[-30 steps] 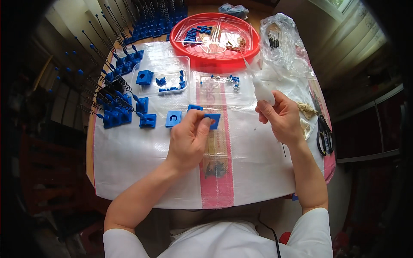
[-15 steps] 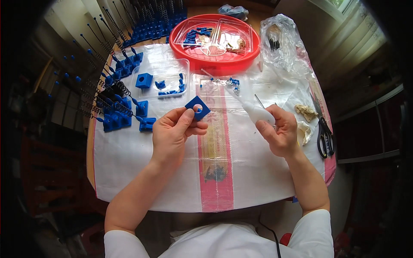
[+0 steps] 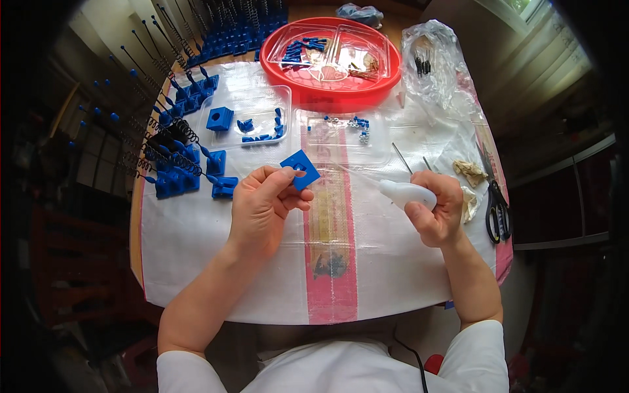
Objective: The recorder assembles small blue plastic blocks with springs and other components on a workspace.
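Between the thumb and fingers of my left hand (image 3: 261, 204) is a blue square plate (image 3: 308, 171) with a hole through its middle, held up over the table and tilted. My right hand (image 3: 440, 206) is closed around a white squeeze bottle (image 3: 407, 194). The bottle lies nearly level in the grip, its long thin nozzle pointing left toward the plate; the tip looks apart from it. Just beyond the right hand, a thin metal rod (image 3: 401, 157) sticks up at a slant; its lower end is hidden.
Blue bases with black springs (image 3: 177, 187) crowd the left side. Behind the left hand sits a clear tray (image 3: 288, 105) of blue pieces; a shallow clear lid (image 3: 321, 154) holds tiny parts. Farther back are a red basin (image 3: 327, 95) and a plastic bag (image 3: 432, 82). Black scissors (image 3: 498, 219) lie right.
The squeeze bottle has tipped over, so its nozzle has swung lower and points left toward the plate. My left hand has turned the plate a little.
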### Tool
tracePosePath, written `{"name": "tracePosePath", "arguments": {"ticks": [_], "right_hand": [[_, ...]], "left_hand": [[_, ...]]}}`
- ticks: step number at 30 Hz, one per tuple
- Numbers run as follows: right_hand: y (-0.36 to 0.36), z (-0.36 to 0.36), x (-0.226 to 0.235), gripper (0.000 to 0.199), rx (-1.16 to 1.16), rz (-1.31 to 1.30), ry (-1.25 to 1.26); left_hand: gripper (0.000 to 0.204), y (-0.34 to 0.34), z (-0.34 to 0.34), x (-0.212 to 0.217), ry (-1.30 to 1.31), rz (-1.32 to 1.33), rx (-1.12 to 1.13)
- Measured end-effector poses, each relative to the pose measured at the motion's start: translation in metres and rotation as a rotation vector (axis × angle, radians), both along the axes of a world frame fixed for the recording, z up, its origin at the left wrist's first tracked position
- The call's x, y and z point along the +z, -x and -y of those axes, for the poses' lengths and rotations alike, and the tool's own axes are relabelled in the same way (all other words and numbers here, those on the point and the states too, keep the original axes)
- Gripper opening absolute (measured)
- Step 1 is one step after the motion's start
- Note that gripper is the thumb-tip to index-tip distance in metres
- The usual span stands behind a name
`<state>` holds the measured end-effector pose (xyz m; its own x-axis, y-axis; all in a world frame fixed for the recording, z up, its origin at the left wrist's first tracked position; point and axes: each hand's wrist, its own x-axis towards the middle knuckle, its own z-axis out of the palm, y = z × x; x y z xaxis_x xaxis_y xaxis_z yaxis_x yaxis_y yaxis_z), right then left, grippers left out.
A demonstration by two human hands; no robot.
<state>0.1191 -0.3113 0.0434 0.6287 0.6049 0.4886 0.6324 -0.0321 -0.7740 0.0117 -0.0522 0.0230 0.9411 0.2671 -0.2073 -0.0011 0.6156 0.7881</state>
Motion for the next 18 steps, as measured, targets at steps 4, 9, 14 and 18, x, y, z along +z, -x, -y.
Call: {"name": "tracePosePath", "arguments": {"ticks": [4, 9, 14, 18], "right_hand": [[0.0018, -0.0022, 0.0009, 0.017, 0.009, -0.017, -0.026], [0.0023, -0.001, -0.0007, 0.018, 0.005, -0.024, -0.015], [0.0026, -0.001, -0.001, 0.017, 0.003, -0.06, -0.013], [0.004, -0.0033, 0.0004, 0.017, -0.004, -0.063, -0.03]], "left_hand": [[0.013, 0.0004, -0.0005, -0.0016, -0.052, -0.007, 0.004], [0.014, -0.0013, 0.0024, 0.0019, -0.037, -0.038, 0.037], [0.015, -0.0019, 0.0009, 0.0015, -0.034, -0.039, 0.029], [0.015, -0.0001, -0.0016, -0.0038, -0.074, -0.026, 0.011]]}}
